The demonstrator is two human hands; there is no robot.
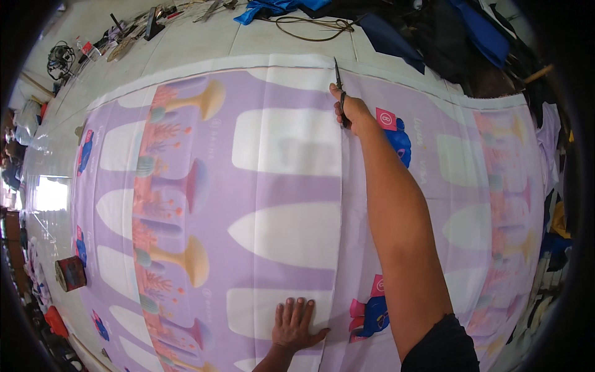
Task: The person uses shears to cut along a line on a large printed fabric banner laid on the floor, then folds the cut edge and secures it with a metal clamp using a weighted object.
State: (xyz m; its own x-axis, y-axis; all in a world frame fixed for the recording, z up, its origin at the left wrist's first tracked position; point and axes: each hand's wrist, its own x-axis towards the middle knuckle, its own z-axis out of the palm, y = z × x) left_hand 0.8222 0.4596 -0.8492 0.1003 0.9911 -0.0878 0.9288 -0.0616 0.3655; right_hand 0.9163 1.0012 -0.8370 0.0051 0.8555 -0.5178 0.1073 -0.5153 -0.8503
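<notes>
A wide sheet of lilac printed fabric (214, 167) with white arch shapes, coral and mushroom motifs covers the table. Down its middle runs a lengthwise edge, with another printed panel (427, 204) on the right side of it. At the far end, my right hand (350, 111) is closed round the handles of dark scissors (339, 77). Their blades point away from me, over the fabric's white far border. Near the front, my left hand (294, 325) lies flat with fingers spread on a white arch, just left of the middle edge.
A rusty tin can (70, 273) stands at the table's left side. Beyond the fabric lie a coiled cable (313, 28), blue cloth (273, 8) and scattered tools. Dark cloth (434, 34) is heaped at the far right. A plastic bottle (88, 48) is at the far left.
</notes>
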